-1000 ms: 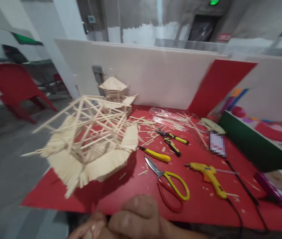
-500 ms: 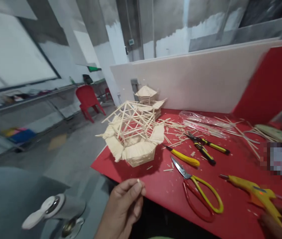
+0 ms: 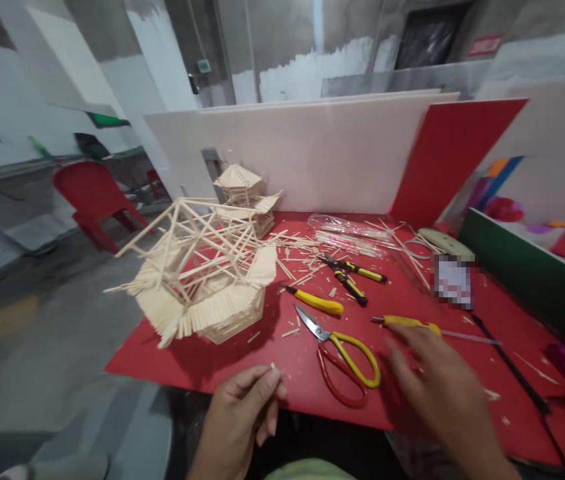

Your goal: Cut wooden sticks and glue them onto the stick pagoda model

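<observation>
"Which step is in hand?"
"Reaching for the glue gun (image 3: 402, 321), it seems; the right hand (image 3: 442, 383) hovers over it at right, its grip spread; contact is hidden; the left hand (image 3: 242, 407) pinches a small stick piece (image 3: 273, 367) by the worktop's (image 3: 192, 367) near edge."
"And the stick model (image 3: 225, 305)?"
"At left, beyond the left hand; lifting the glue gun would call for a closed right grip."
</observation>
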### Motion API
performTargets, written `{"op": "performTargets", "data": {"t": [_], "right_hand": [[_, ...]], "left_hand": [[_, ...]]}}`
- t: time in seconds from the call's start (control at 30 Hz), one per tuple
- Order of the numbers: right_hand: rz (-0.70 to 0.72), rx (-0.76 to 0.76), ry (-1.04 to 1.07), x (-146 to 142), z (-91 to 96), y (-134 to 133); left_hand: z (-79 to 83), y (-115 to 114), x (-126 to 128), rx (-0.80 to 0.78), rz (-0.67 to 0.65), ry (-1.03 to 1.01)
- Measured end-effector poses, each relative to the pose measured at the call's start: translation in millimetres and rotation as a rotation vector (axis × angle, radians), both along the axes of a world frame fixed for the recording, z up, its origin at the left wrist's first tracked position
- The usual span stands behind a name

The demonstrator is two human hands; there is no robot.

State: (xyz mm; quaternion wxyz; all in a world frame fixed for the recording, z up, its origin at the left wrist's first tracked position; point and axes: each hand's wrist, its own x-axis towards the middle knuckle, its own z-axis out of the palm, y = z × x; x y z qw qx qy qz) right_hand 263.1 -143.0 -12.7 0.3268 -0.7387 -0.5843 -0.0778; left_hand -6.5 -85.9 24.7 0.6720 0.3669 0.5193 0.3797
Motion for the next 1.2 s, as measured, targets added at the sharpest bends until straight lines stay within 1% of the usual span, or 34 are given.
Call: {"op": "performTargets", "data": {"t": [0.07, 0.1, 0.17, 0.23, 0.33, 0.4, 0.47, 0.53, 0.6, 0.67, 0.73, 0.8, 0.87, 0.93, 1.0, 1.1, 1.2], "right_hand": [[0.185, -0.094, 0.089, -28.3, 3.1, 9.6], [0.226, -0.133, 0.092, -38.9, 1.6, 12.9], [0.222, -0.207, 0.009, -53.0, -4.0, 16.2], [0.171, -0.290, -0.106, -59.1, -10.2, 17.1], [0.131, -0.416, -0.208, -58.2, -16.9, 19.2], [0.133, -0.457, -0.256, -53.7, -18.9, 21.5], [0.137, -0.441, -0.282, -47.5, -19.3, 22.5], [0.141, -0.379, -0.238, -41.6, -18.8, 20.2], [0.200, -0.303, -0.107, -39.1, -18.0, 14.2], [0.295, -0.245, 0.076, -42.7, -16.7, 6.4], [0.394, -0.207, 0.243, -52.4, -14.9, 0.3], [0.424, -0.153, 0.333, -64.7, -12.4, -1.4], [0.414, -0.132, 0.333, -75.0, -9.5, 1.1], [0.376, -0.168, 0.282, -80.8, -7.2, 4.9], [0.363, -0.200, 0.220, -82.7, -6.6, 7.4], [0.360, -0.180, 0.170, -82.8, -9.1, 7.6], [0.369, -0.178, 0.156, -84.0, -12.4, 6.7]], "left_hand": [[-1.9, 5.8, 10.4, 0.031, -0.062, -0.003], [-2.7, 8.2, 14.1, 0.041, -0.082, -0.008], [-4.8, 11.8, 18.7, 0.044, -0.112, -0.018], [-8.0, 14.3, 20.8, 0.052, -0.139, -0.021], [-14.4, 17.5, 22.3, 0.076, -0.150, -0.013], [-18.8, 19.7, 23.0, 0.084, -0.131, -0.015], [-22.5, 21.8, 23.6, 0.091, -0.117, -0.021], [-25.4, 23.6, 24.1, 0.109, -0.113, -0.019], [-27.3, 24.8, 24.8, 0.134, -0.122, 0.007], [-28.4, 25.3, 26.5, 0.156, -0.142, 0.048], [-28.4, 25.2, 29.0, 0.178, -0.170, 0.081], [-27.4, 25.0, 31.8, 0.215, -0.192, 0.100], [-25.3, 25.1, 34.1, 0.270, -0.204, 0.124], [-22.2, 25.5, 35.2, 0.325, -0.203, 0.159], [-18.8, 25.7, 35.2, 0.370, -0.194, 0.196], [-15.6, 24.7, 34.0, 0.434, -0.185, 0.262], [-16.0, 23.2, 32.8, 0.539, -0.196, 0.361]]}}
